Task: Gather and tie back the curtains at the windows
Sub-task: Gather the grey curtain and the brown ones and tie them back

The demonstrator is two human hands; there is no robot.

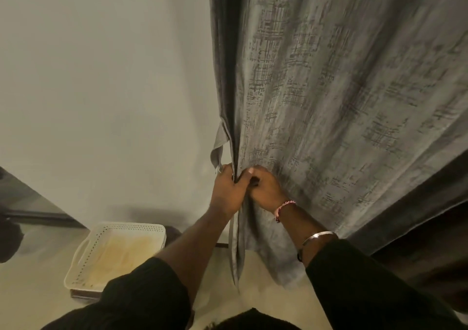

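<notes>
A pale, plain wall fills the upper left of the view. Below it, a white plastic basket with rows of small holes along its rim and a cut-out handle on its left side sits on the light floor, close to the foot of the wall. Its bottom looks yellowish. The basket rests on a thin dark flat thing whose edge shows beneath it. At far left a dark, blurred shape stands near the wall.
</notes>
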